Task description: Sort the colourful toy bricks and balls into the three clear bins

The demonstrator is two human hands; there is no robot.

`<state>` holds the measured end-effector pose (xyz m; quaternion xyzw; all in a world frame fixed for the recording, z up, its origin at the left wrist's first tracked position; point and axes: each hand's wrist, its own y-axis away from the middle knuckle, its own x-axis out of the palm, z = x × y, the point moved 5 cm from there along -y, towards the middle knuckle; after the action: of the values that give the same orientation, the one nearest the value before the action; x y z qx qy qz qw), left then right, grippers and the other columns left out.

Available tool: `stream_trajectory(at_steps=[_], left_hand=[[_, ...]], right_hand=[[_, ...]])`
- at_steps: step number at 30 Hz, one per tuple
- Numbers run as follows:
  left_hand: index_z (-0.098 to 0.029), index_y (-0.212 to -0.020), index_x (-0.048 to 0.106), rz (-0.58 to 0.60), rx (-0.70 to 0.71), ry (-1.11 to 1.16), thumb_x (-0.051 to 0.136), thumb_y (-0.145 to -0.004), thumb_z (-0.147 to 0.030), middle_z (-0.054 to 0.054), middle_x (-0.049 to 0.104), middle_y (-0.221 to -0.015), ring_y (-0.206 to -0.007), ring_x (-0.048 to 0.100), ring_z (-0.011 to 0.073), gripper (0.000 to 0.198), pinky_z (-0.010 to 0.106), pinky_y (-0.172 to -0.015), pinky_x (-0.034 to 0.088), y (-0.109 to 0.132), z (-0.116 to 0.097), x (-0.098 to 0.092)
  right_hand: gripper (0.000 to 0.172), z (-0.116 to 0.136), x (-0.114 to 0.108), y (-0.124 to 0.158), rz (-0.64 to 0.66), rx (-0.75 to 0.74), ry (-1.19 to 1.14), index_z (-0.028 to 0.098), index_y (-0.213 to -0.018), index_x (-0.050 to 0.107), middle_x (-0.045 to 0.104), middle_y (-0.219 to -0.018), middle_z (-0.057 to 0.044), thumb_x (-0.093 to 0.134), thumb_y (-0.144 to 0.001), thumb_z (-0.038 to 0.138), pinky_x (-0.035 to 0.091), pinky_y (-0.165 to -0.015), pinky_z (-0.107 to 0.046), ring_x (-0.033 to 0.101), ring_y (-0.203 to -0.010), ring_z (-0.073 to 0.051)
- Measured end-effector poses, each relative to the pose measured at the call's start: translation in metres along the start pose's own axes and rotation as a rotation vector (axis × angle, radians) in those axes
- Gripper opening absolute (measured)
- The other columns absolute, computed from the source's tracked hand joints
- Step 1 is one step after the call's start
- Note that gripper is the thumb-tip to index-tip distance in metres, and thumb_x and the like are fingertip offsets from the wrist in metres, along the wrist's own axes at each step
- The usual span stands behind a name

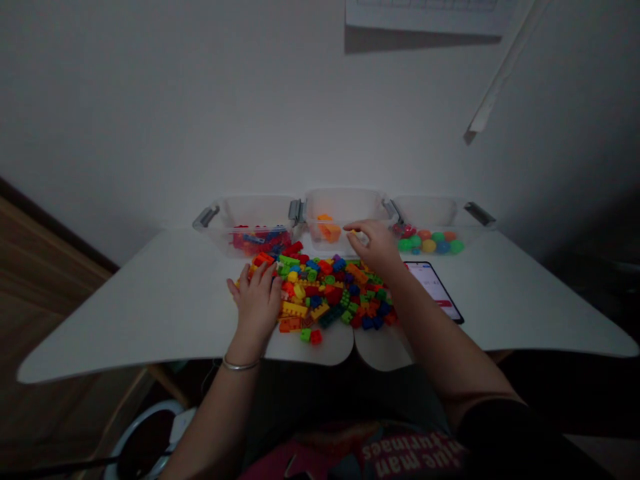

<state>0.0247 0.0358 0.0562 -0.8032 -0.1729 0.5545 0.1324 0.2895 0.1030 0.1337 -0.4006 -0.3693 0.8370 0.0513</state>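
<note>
A heap of small coloured building bricks (330, 290) lies on the white table (150, 307) in front of me. My left hand (256, 300) rests flat at the heap's left edge, fingers spread over the bricks. My right hand (377, 245) is raised at the heap's far right, close to the middle clear bin (345, 203), its fingers pinched on a small yellowish brick (354, 233). The middle bin holds a few orange bricks (327, 230).
Three clear plastic bins stand in a row against the wall. The left bin (250, 220) holds red and blue bricks; the right bin (440, 217) holds coloured balls (430, 243). A phone (437, 290) with a lit screen lies right of my forearm.
</note>
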Motion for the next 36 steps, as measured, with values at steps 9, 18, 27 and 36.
stream_trajectory(at_steps=[9, 18, 27, 36], left_hand=[[-0.025, -0.143, 0.055, -0.061, -0.213, -0.03, 0.031, -0.1, -0.049, 0.013, 0.046, -0.156, -0.147, 0.03, 0.0417, 0.055, 0.076, -0.115, 0.016, 0.001, 0.029, -0.002], [-0.026, -0.147, 0.049, 0.023, -0.277, 0.023, 0.031, -0.099, -0.051, 0.013, 0.036, -0.162, -0.147, 0.029, 0.0428, 0.058, 0.08, -0.11, 0.019, 0.006, 0.035, -0.004], [-0.022, -0.148, 0.049, 0.02, -0.28, 0.05, 0.033, -0.098, -0.047, 0.015, 0.037, -0.161, -0.147, 0.031, 0.0398, 0.058, 0.071, -0.117, 0.02, 0.015, 0.037, 0.008], [-0.029, -0.142, 0.056, -0.07, -0.238, 0.09, 0.037, -0.098, -0.046, 0.01, 0.042, -0.159, -0.148, 0.028, 0.0413, 0.051, 0.074, -0.113, 0.021, 0.013, 0.035, 0.009]], right_hand=[[0.019, 0.031, 0.051, 0.035, 0.464, -0.095, 0.079, 0.018, -0.104, 0.074, 0.075, -0.11, -0.009, 0.064, -0.087, 0.015, 0.045, -0.098, -0.039, 0.063, -0.104, -0.023], [0.02, 0.03, 0.066, 0.034, 0.499, -0.058, 0.11, 0.019, -0.107, 0.074, 0.074, -0.113, -0.009, 0.066, -0.089, 0.02, 0.044, -0.098, -0.038, 0.061, -0.107, -0.024], [0.021, 0.048, 0.082, 0.023, 0.534, -0.128, 0.111, 0.021, -0.109, 0.076, 0.073, -0.114, -0.007, 0.063, -0.093, 0.022, 0.042, -0.098, -0.036, 0.061, -0.105, -0.021], [0.022, 0.061, 0.105, 0.009, 0.62, -0.119, 0.3, 0.024, -0.107, 0.079, 0.072, -0.111, -0.01, 0.067, -0.091, 0.034, 0.045, -0.091, -0.038, 0.061, -0.105, -0.026]])
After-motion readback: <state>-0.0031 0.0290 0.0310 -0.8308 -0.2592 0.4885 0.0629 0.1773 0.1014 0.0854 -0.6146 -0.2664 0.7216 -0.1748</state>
